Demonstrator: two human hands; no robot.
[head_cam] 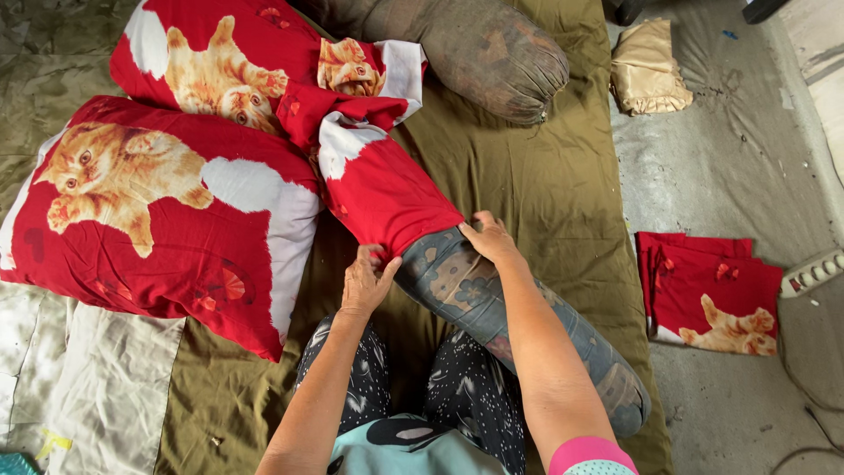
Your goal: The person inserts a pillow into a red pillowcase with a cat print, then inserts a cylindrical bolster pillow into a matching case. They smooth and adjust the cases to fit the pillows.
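A long bolster (519, 321) in faded grey-blue floral cloth lies slantwise on the olive mattress (545, 167), its lower end near the mattress's right edge and its upper half already inside a red and white cover (382, 189) printed with orange kittens. The cover's open hem sits bunched around the bolster's middle, and its loose upper part is crumpled and folded over toward the mattress's far left side.

At the left edge of the mattress lies a red kitten-print pillow (149, 220), flat, with a second pillow (211, 62) of the same print behind it at the far left corner. The left hand (365, 281) comes up from the near edge, palm down, fingers curled and pinching the cover's hem on the bolster's left side. The right hand (488, 237) reaches across from the right, forearm lying over the bare bolster, fingers bent down onto the hem at its top right side, gripping the cloth there.

A second bolster (483, 48), brownish and uncovered, lies at the far edge. Off the mattress, on the grey floor (738, 167) to the right, rest a folded red kitten-print cloth (712, 295) and a tan cushion (649, 70).
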